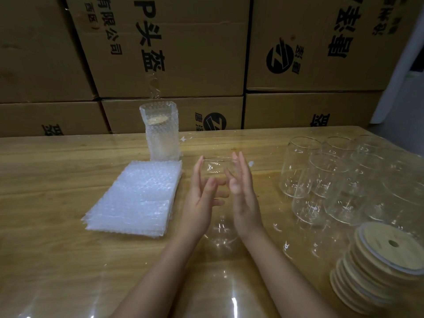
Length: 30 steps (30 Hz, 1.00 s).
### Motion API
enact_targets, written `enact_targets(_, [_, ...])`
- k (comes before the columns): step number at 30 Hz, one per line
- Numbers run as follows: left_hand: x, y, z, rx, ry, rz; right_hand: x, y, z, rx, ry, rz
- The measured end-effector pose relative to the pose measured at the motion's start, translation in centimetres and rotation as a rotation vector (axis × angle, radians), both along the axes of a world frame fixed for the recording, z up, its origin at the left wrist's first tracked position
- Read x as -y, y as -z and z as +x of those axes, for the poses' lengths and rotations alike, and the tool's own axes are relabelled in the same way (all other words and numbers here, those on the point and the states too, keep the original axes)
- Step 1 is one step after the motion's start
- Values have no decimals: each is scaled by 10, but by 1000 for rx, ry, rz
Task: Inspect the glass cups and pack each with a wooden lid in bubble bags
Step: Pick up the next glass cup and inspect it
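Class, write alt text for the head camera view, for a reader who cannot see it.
A left hand and a right hand hold a clear glass cup between straight fingers above a wooden table. A stack of bubble bags and one packed cup sit to the left; glass cups and stacked wooden lids on the right.

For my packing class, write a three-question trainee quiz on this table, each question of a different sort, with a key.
1. True or false: the held glass cup sits between the straight fingers of the left hand and the right hand.
2. The stack of bubble bags lies: A) left of the hands; B) right of the hands; C) held in the hands.
3. How many cups already stand wrapped in a bubble bag?

Key: 1 true; 2 A; 3 one, the packed cup, behind the stack.
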<state>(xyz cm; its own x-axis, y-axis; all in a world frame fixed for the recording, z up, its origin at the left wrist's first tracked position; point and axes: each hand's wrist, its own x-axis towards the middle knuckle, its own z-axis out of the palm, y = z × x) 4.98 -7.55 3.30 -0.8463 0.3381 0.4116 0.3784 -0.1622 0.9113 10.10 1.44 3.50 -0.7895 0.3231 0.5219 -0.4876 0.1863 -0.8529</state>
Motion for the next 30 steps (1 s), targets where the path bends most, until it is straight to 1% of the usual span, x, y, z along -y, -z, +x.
enact_targets(3, [-5,-2,2,4,32,32,-11,-5,-2,-2,-65,-27])
enact_targets(6, [-7,-3,2,-33,-28,51,-10,-8,-4,11,-107,-83])
enact_targets(11, [-8,-7,-2,-128,-94,28,-3,-4,-5,87,-114,-249])
enact_targets(14, [-11,-8,-5,-142,-127,104,1,-3,-7,177,-77,-346])
enact_targets(17, [-14,-8,-7,-191,-168,152,2,-3,-8,257,-77,-526])
enact_targets(22, [-14,-4,-9,-343,-190,154,-4,-5,-9,435,-172,-799])
enact_targets(23, [-13,-4,-10,-370,-193,153,-5,-6,-9,478,-191,-803])
enact_targets(27, [-11,-8,-12,-506,-214,136,-10,-9,-9,589,-247,-711])
enact_targets(30, [-10,-7,-15,-606,-227,117,-15,-11,-8,675,-172,-522])
